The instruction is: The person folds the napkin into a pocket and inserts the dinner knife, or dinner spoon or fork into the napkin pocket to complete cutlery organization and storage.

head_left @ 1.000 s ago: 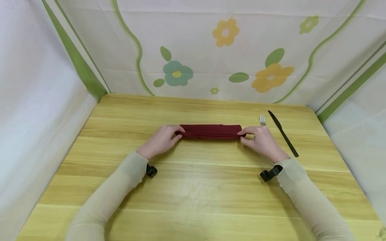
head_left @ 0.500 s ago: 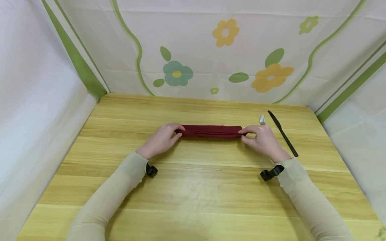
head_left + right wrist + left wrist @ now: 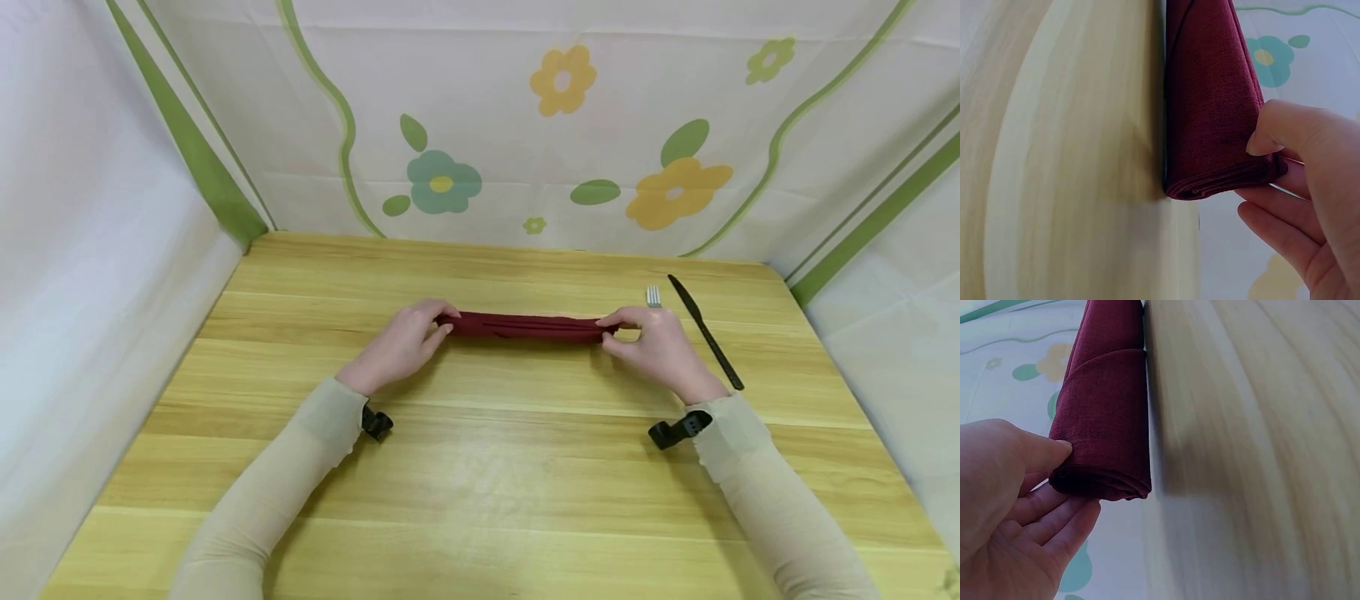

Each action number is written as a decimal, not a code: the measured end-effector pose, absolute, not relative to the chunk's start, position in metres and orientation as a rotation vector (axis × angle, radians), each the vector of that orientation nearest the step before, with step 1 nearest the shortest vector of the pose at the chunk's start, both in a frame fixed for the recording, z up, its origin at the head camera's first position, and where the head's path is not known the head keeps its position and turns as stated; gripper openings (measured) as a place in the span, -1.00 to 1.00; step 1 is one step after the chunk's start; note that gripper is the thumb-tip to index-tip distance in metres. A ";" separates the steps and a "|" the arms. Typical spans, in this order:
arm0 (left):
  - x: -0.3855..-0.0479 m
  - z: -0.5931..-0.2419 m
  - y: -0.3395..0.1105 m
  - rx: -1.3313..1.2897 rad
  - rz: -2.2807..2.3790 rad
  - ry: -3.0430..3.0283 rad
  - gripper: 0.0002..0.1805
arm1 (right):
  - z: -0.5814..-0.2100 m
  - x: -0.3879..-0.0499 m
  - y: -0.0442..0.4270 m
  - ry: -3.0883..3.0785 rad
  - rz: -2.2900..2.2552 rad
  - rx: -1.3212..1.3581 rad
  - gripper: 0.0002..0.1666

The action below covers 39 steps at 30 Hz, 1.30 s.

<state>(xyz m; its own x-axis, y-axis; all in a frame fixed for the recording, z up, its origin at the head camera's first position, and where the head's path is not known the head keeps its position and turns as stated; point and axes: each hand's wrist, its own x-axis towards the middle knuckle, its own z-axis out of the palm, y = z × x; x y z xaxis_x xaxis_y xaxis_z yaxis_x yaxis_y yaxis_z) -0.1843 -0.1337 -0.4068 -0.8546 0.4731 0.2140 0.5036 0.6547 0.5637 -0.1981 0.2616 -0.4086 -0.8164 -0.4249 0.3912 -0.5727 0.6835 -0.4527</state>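
Observation:
A dark red cloth (image 3: 525, 327), folded and rolled into a long narrow bundle, lies crosswise near the middle of the table. My left hand (image 3: 405, 343) pinches its left end between thumb and fingers. At the opposite end, my right hand (image 3: 656, 346) pinches the cloth the same way. In the left wrist view the cloth (image 3: 1107, 412) shows layered folds at its end, with the thumb on one face and the fingers beneath. The right wrist view shows a similar layered end of the cloth (image 3: 1210, 125) under the thumb.
A black knife (image 3: 705, 333) lies slanted to the right of my right hand. Just behind that hand the tines of a fork (image 3: 653, 296) show; the rest is hidden. The wooden table (image 3: 480, 483) meets a flower-printed curtain (image 3: 502, 108) at the back.
The cloth looks narrower from above and its front edge has moved slightly away, as if rolled or tilted. Both hands have shifted a little toward the back with it.

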 end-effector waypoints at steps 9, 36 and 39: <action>-0.184 -0.400 -0.134 -0.807 -1.015 -2.739 -0.73 | -0.402 -0.200 0.262 -2.615 1.001 0.713 -0.73; -0.188 -0.415 -0.135 -0.727 -1.169 -2.846 -0.39 | -0.425 -0.209 0.256 -2.723 1.332 0.540 -0.74; -0.189 -0.417 -0.134 -0.731 -1.144 -2.854 -0.36 | -0.427 -0.212 0.255 -2.714 1.359 0.526 -0.73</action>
<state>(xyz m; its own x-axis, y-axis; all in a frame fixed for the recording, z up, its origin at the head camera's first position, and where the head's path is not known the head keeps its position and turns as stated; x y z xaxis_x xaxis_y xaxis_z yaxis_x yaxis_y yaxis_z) -0.1892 -0.1344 -0.4172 -0.8928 0.4246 0.1504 0.4109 0.6308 0.6582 -0.2116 0.2550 -0.4274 -0.9399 -0.2739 0.2039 -0.3273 0.5528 -0.7663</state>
